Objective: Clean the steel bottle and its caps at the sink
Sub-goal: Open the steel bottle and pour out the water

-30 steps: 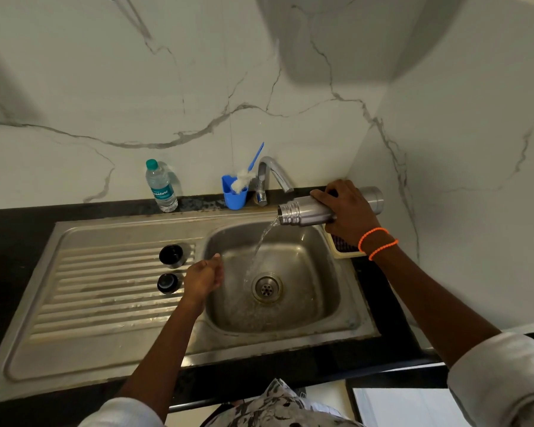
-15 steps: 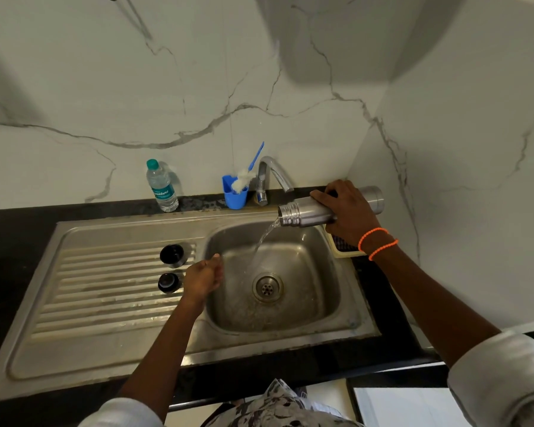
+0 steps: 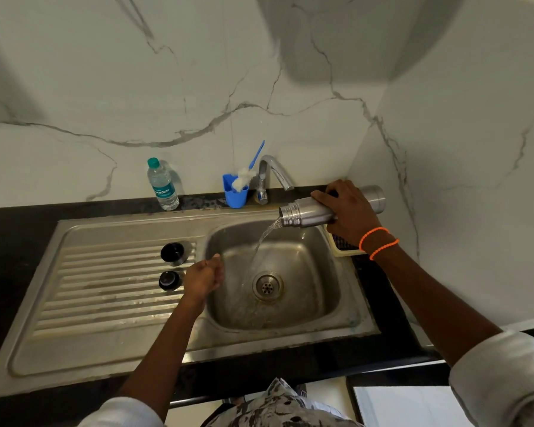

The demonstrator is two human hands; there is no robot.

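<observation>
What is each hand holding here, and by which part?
The right hand grips the steel bottle around its middle body, mouth tipped over the sink. The left hand holds nothing.

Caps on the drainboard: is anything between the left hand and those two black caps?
Nothing visible. The left hand hangs at the basin's left edge, holding nothing; the nearer black cap lies just to its left, the other cap just behind that one, with only bare ribbed drainboard between.

Silver bottle [image 3: 309,211], seemingly black caps [image 3: 172,253], blue cup [image 3: 235,194].
</observation>
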